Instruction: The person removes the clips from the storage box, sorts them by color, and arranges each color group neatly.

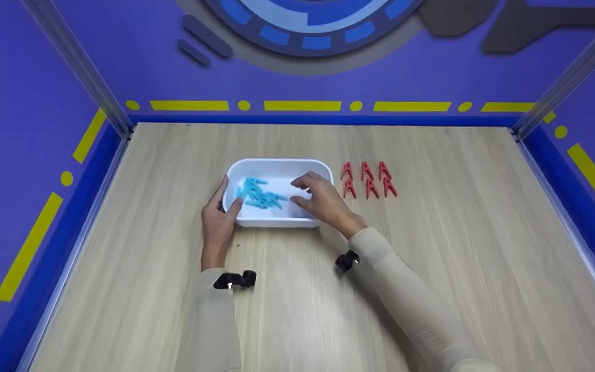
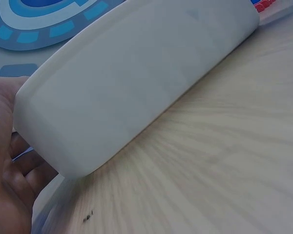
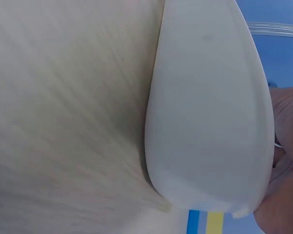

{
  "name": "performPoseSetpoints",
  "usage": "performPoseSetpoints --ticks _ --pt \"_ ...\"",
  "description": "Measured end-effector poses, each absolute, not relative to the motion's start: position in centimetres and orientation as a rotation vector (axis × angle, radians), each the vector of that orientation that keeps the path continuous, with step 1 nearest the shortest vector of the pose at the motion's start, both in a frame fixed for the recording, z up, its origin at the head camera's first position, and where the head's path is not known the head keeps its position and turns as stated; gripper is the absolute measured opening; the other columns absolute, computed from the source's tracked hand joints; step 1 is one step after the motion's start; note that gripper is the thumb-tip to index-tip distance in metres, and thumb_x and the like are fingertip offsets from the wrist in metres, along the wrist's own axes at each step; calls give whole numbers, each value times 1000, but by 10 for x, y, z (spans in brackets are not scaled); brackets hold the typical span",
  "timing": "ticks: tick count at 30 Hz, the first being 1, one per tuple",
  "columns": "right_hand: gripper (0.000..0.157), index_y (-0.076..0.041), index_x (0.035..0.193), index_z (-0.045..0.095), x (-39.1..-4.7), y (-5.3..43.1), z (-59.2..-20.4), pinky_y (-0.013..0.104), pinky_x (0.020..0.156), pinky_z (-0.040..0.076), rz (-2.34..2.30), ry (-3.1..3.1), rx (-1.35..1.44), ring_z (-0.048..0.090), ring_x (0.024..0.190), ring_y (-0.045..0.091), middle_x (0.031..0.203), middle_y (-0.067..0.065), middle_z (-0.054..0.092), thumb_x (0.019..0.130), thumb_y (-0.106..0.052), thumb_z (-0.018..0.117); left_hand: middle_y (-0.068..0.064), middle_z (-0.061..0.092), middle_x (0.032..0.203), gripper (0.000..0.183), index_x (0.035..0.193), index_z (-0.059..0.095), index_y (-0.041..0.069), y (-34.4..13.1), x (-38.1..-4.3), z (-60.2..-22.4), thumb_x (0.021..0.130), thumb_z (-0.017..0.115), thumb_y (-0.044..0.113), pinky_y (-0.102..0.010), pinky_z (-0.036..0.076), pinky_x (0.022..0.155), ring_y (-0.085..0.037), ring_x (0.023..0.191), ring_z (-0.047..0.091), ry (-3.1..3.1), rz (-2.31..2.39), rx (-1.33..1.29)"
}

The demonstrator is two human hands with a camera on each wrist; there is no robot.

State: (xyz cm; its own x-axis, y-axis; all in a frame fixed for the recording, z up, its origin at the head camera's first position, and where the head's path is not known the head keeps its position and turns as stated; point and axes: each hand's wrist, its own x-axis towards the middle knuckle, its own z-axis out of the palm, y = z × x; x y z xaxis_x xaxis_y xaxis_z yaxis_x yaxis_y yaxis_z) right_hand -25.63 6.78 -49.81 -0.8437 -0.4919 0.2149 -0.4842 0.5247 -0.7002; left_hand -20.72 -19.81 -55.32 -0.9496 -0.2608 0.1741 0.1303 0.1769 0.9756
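A white plastic tub (image 1: 278,222) stands on the table, its near wall (image 2: 117,83) filling much of the left wrist view. My left hand (image 1: 218,223) grips the tub's left end, thumb over the rim and fingers along the outside. Light blue clothespins (image 1: 264,199) lie in a loose heap in the tub's left half. Over the right half reaches my right hand (image 1: 324,200), fingers bent and thumb apart from them, with nothing visible between. In the right wrist view the tub wall hides part of this hand (image 3: 288,161).
Several red clothespins (image 1: 369,187) lie in two rows on the wooden table (image 1: 297,289), just right of the tub. Blue panels (image 1: 297,88) with yellow markings enclose the table at the back and both sides.
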Motion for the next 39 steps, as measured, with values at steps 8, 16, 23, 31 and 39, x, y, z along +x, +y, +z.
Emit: performPoseSetpoints --ticks 8,16,23,31,39 --pt "36 7 128 70 -264 53 -497 43 103 56 -1156 2703 -887 67 116 35 123 21 69 97 -9 79 -5 43 166 65 160 47 9 -197 -208 -552 100 71 8 -29 28 125 -19 155 34 -2184 -1807 144" --pt "36 8 125 71 -271 38 -499 43 102 55 -1030 2698 -916 67 112 32 120 20 70 96 -10 80 -5 43 165 65 160 47 8 -197 -208 -552 99 71 8 -29 29 124 -18 154 34 -2175 -1816 135" --pt "37 8 125 71 -276 30 -502 42 101 55 -909 2710 -970 67 110 31 117 20 70 95 -12 80 -6 43 165 64 160 48 8 -199 -209 -553 100 72 8 -33 30 125 -20 154 34 -2176 -1836 129" --pt "35 5 126 72 -279 24 -507 42 100 55 -826 2705 -958 66 107 30 116 17 70 95 -12 78 -4 41 167 64 161 47 10 -199 -208 -552 101 71 9 -33 28 126 -20 156 32 -2195 -1843 153" --pt "31 2 124 74 -281 20 -510 42 97 56 -798 2708 -946 66 101 27 113 14 69 96 -12 76 -6 43 166 65 160 47 7 -199 -208 -553 100 71 6 -32 29 125 -21 155 34 -2165 -1836 119"
